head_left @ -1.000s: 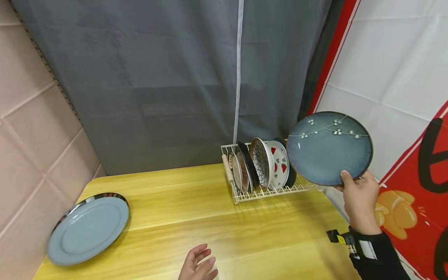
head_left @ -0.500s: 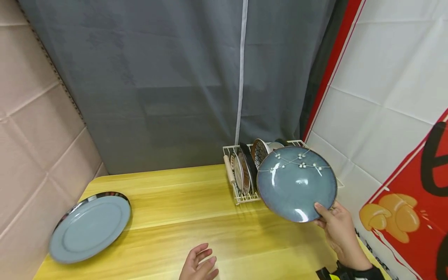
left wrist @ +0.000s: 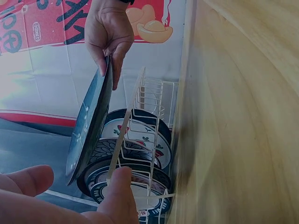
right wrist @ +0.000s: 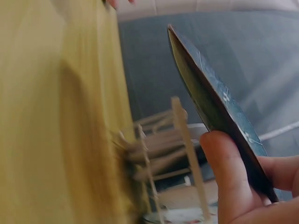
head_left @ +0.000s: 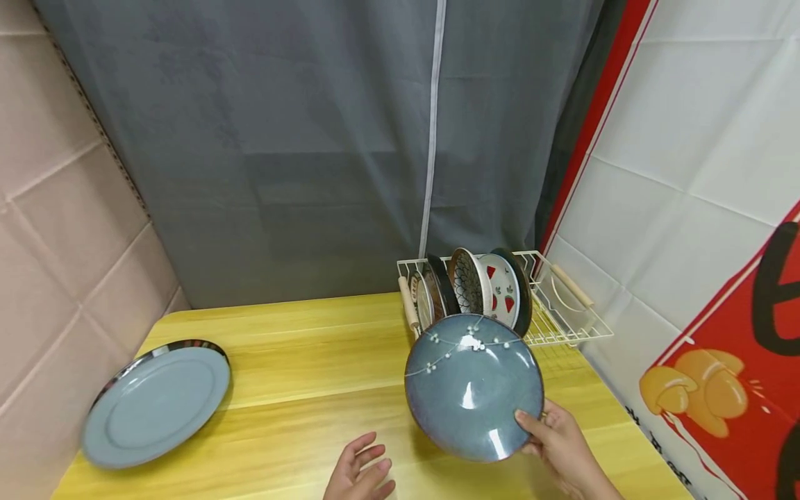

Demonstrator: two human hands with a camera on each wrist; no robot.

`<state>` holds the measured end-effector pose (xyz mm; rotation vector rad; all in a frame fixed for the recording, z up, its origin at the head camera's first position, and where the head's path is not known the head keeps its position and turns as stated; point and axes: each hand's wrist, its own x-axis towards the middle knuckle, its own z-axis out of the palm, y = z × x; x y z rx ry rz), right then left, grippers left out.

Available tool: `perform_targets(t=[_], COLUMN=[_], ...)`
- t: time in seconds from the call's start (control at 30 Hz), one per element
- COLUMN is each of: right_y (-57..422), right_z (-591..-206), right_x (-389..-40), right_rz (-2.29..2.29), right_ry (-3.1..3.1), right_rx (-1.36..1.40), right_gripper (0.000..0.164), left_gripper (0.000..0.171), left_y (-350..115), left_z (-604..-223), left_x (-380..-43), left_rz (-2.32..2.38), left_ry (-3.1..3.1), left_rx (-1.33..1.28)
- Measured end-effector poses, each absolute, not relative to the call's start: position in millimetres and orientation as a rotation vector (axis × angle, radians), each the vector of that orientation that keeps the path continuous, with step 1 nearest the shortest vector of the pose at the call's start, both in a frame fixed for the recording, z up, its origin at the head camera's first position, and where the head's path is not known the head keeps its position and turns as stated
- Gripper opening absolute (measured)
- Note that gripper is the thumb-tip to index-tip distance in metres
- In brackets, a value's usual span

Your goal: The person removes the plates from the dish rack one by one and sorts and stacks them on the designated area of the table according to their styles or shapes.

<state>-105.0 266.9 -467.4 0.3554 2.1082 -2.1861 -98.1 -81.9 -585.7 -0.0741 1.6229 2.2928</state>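
My right hand pinches the rim of a round blue-grey plate with white blossom sprigs, thumb on its face and fingers behind. The plate is in the air over the table, tilted, in front of the dish rack. In the left wrist view the plate shows nearly edge-on, hanging from the right hand. My left hand hovers at the near edge of the head view, fingers loosely bent, holding nothing, to the left of the plate and apart from it.
A cream wire dish rack with wooden handles stands at the back right, holding several upright plates and a patterned bowl. A stack of pale blue over dark-rimmed plates lies at the table's left. A grey curtain hangs behind the wooden table.
My right hand has carried the blossom plate left and down, from the rack's right side to in front of it. The rack's right half has come into view. The left hand has barely moved.
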Motion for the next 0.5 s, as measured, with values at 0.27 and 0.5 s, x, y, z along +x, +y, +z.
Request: perform_targets(t=[0.27,0.5], right_y=[260,251], right_z=[-488,-505], right_x=[-92,-84], right_rz=[-2.078,-2.135], right_ry=[1.852,1.560], right_rx=[-0.040,-0.131], right_gripper=[0.062,0.045], left_gripper=[0.093,0.103], left_y=[-73,-85], left_z=[-531,-603], left_x=[-91,-107], left_rz=[2.207,2.180], left_ry=[1.586,1.373], left_rx=[-0.108,-0.048])
